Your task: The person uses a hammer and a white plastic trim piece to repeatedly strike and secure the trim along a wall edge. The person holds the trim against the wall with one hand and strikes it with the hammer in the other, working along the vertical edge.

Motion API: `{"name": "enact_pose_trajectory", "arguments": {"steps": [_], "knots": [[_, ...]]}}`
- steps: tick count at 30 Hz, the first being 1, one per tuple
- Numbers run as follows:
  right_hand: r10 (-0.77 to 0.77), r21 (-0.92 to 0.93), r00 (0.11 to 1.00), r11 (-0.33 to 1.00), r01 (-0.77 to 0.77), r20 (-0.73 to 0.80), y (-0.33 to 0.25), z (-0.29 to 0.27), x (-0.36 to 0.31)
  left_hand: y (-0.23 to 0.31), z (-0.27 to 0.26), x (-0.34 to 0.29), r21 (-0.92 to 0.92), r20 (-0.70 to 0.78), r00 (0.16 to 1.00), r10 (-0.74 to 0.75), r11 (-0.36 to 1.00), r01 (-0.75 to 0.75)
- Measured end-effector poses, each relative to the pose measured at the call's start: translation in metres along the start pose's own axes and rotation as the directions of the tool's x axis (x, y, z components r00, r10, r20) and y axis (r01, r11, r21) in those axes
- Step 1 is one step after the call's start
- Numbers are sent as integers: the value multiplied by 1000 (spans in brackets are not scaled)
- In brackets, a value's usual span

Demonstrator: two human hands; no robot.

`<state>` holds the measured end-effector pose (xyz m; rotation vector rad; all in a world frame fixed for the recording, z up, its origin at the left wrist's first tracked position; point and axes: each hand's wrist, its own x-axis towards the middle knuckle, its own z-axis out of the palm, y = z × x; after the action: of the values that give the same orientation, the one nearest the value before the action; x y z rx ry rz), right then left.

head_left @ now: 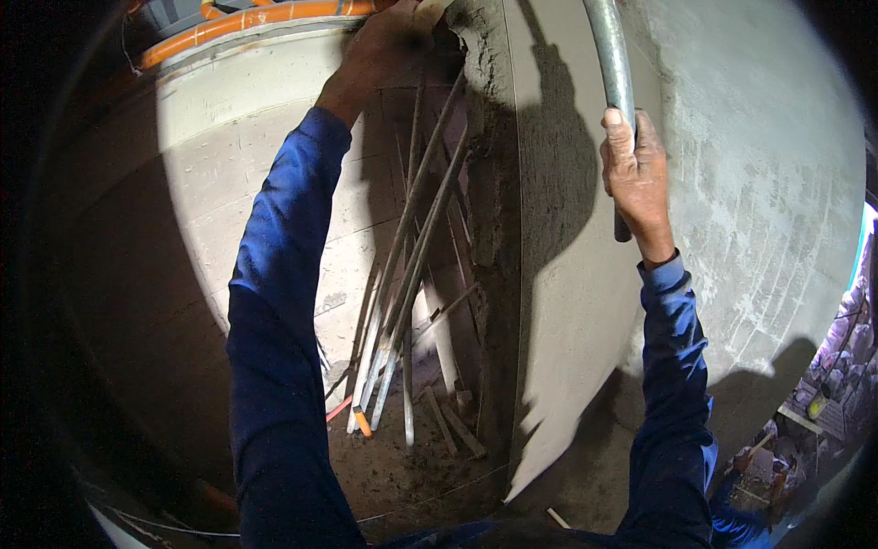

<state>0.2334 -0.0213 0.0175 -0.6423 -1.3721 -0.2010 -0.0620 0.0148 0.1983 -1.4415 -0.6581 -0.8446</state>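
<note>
Protruding above and below the right grip (638, 181), grey pipe (612, 55).

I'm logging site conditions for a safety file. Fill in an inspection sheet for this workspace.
Surface: grey wall at right, pale streaks on it.
Things in hand: grey tube, slightly tilted.
Clutter: long poles leaning in the corner; wood scraps near their feet.
Hands: right hand closed around the tube; left hand raised, its grip unclear.
Cables: orange conduit along the top; contents not visible.
Surroundings: pale block wall behind the poles; rubble at far right.
</note>
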Motion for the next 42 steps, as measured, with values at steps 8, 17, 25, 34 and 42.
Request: {"name": "enact_pose_trajectory", "arguments": {"steps": [8, 17, 25, 34, 42], "knots": [[-149, 235, 989, 960, 150, -22, -12, 13, 26, -2, -4, -4, 262, 10, 988, 155, 953, -152], [-237, 85, 972, 968, 236, -2, 15, 47, 61, -24, 3, 9, 236, -101, 924, 369, 911, -338], [-305, 229, 942, 915, 331, -143, 13, 45, 52, -44, 22, 3, 273, 111, 958, 264, 919, -284], [-282, -11, 941, 957, 289, 186, 27, 44, 70, 2, -8, -10, -34, 229, 927, -297, 949, 312], [-268, 272, 963, 929, 249, 32, 12, 31, 58, 31, -34, -8, -192, 301, 835, -461, 828, 526]]}}
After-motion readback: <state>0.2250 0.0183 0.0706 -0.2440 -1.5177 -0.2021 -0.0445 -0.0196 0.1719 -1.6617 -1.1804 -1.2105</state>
